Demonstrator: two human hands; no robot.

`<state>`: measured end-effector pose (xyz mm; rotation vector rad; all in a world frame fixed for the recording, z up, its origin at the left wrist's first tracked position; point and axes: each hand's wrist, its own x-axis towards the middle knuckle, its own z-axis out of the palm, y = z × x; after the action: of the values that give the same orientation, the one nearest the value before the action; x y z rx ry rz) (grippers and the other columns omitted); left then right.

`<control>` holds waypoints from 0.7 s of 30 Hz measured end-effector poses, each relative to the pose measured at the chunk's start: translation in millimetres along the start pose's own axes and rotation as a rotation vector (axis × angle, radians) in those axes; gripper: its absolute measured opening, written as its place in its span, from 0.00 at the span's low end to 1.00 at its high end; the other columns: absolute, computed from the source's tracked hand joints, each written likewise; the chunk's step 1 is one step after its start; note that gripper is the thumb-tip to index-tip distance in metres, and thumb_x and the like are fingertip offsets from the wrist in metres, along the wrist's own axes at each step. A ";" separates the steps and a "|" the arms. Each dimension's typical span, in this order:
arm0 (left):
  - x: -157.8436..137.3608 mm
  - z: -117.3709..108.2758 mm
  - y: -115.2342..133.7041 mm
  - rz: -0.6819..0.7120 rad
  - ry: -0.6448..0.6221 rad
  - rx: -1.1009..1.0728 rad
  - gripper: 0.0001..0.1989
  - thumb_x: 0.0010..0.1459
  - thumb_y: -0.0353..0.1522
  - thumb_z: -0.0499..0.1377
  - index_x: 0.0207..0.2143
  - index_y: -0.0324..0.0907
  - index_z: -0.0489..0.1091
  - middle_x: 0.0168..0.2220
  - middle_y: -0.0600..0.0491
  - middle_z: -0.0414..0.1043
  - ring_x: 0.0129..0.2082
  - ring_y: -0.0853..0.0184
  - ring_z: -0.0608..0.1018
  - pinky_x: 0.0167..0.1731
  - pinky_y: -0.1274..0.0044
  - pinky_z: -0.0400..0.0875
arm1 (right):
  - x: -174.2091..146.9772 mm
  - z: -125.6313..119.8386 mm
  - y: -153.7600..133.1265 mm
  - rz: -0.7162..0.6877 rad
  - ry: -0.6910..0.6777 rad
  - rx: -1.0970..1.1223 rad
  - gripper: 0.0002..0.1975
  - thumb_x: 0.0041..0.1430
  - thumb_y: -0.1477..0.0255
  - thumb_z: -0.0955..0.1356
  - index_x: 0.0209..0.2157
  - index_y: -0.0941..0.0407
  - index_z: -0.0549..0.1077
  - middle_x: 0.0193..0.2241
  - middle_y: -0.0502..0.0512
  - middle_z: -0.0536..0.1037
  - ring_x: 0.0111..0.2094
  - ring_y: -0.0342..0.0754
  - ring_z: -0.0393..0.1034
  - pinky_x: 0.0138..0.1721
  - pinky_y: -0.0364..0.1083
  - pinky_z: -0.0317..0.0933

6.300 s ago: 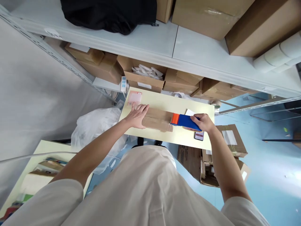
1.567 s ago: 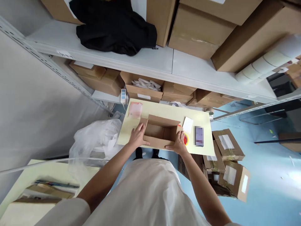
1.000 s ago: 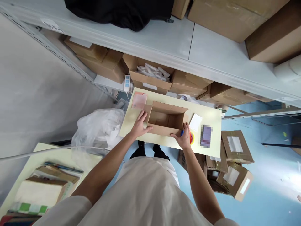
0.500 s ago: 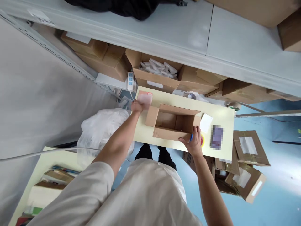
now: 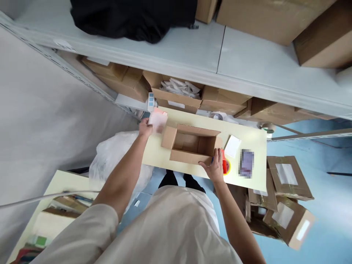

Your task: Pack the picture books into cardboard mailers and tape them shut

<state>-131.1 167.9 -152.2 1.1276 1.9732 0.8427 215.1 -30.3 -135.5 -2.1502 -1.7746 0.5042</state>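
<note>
My left hand pinches a pale pink, translucent packet at the table's left end; what is inside it is too blurred to tell. In the middle of the pale yellow table stands an open cardboard box, its flaps folded outward and its visible inside bare. My right hand grips the box's near right corner, thumb along the front flap and fingers over the right end. Just right of those fingers is a red tape dispenser with a yellow-edged roll, partly hidden by the hand.
White paper and a pixelated purple item lie on the table's right. Behind are tape rolls, a power strip and shelved cartons. A plastic bag stands left; cartons are piled on the floor right.
My left hand has lifted the pink packet and drawn it left, away from the box. My right hand stays at the box's right end, and more of the red dispenser shows. The view has shifted.
</note>
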 end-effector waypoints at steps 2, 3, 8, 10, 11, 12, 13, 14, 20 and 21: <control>-12.2 -31.3 24.2 0.071 0.010 -0.025 0.16 0.51 0.17 0.53 0.43 0.31 0.65 0.36 0.53 0.72 0.32 0.74 0.70 0.37 0.81 0.67 | 2.9 -1.7 -1.7 0.007 -0.024 -0.002 0.51 0.54 0.45 0.63 0.66 0.62 0.41 0.66 0.74 0.46 0.67 0.64 0.40 0.59 0.62 0.51; -19.1 -45.9 38.1 0.113 0.006 -0.036 0.16 0.52 0.17 0.53 0.45 0.31 0.65 0.37 0.53 0.72 0.32 0.75 0.70 0.38 0.81 0.67 | 4.9 -3.0 -2.4 0.007 -0.040 -0.003 0.50 0.55 0.46 0.63 0.66 0.63 0.42 0.66 0.74 0.47 0.67 0.64 0.40 0.60 0.62 0.50; -65.3 -73.0 110.8 0.405 -0.096 0.062 0.16 0.55 0.19 0.52 0.47 0.33 0.65 0.40 0.54 0.71 0.36 0.75 0.71 0.40 0.81 0.66 | 16.4 -10.0 -1.1 0.002 -0.126 -0.016 0.50 0.54 0.49 0.66 0.66 0.63 0.43 0.67 0.72 0.46 0.68 0.64 0.39 0.61 0.61 0.48; -86.0 -56.2 129.9 0.436 -0.200 0.121 0.15 0.54 0.21 0.53 0.45 0.35 0.67 0.40 0.54 0.72 0.37 0.72 0.72 0.40 0.80 0.67 | 19.4 -11.6 0.7 -0.002 -0.140 -0.004 0.50 0.53 0.50 0.67 0.66 0.62 0.43 0.67 0.70 0.46 0.67 0.64 0.39 0.61 0.61 0.47; -95.4 -43.5 134.8 0.441 -0.272 0.155 0.15 0.53 0.21 0.53 0.44 0.36 0.68 0.40 0.54 0.72 0.38 0.70 0.74 0.39 0.79 0.68 | 20.2 -12.1 1.7 -0.005 -0.142 0.007 0.50 0.53 0.50 0.67 0.66 0.61 0.43 0.67 0.69 0.46 0.67 0.63 0.39 0.61 0.61 0.47; -103.7 -29.4 136.3 0.446 -0.337 0.174 0.16 0.52 0.21 0.52 0.44 0.37 0.69 0.40 0.53 0.73 0.39 0.68 0.74 0.39 0.79 0.69 | 20.5 -12.3 2.5 -0.010 -0.144 0.018 0.49 0.53 0.50 0.67 0.66 0.61 0.43 0.67 0.69 0.46 0.67 0.63 0.39 0.61 0.60 0.47; -110.6 -15.0 134.6 0.457 -0.394 0.183 0.17 0.51 0.22 0.52 0.43 0.38 0.69 0.40 0.53 0.74 0.40 0.67 0.75 0.39 0.78 0.70 | 20.4 -12.2 3.1 -0.014 -0.145 0.027 0.49 0.53 0.51 0.67 0.66 0.60 0.43 0.67 0.68 0.46 0.68 0.63 0.39 0.61 0.60 0.47; -116.2 -1.3 130.2 0.468 -0.456 0.196 0.18 0.50 0.22 0.51 0.43 0.38 0.70 0.40 0.52 0.74 0.40 0.66 0.76 0.39 0.77 0.70 | 20.1 -11.9 3.6 -0.018 -0.147 0.034 0.48 0.54 0.51 0.66 0.66 0.60 0.43 0.67 0.68 0.46 0.68 0.62 0.39 0.61 0.60 0.47; -129.3 47.6 92.7 0.489 -0.559 0.376 0.22 0.47 0.22 0.49 0.44 0.42 0.71 0.44 0.52 0.76 0.44 0.63 0.77 0.44 0.73 0.71 | 16.9 -7.0 3.3 0.002 -0.152 0.056 0.50 0.52 0.54 0.69 0.67 0.59 0.41 0.68 0.66 0.46 0.68 0.62 0.39 0.61 0.59 0.48; -130.2 52.0 89.6 0.500 -0.576 0.396 0.22 0.47 0.22 0.49 0.44 0.42 0.71 0.44 0.52 0.76 0.45 0.63 0.77 0.46 0.73 0.71 | 16.5 -6.2 3.4 0.002 -0.148 0.064 0.50 0.52 0.54 0.69 0.67 0.59 0.41 0.68 0.66 0.46 0.68 0.62 0.39 0.61 0.59 0.48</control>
<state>-0.8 98.1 -75.7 1.8963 1.4166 0.2903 223.8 -14.9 -132.7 -2.1201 -1.8059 0.7283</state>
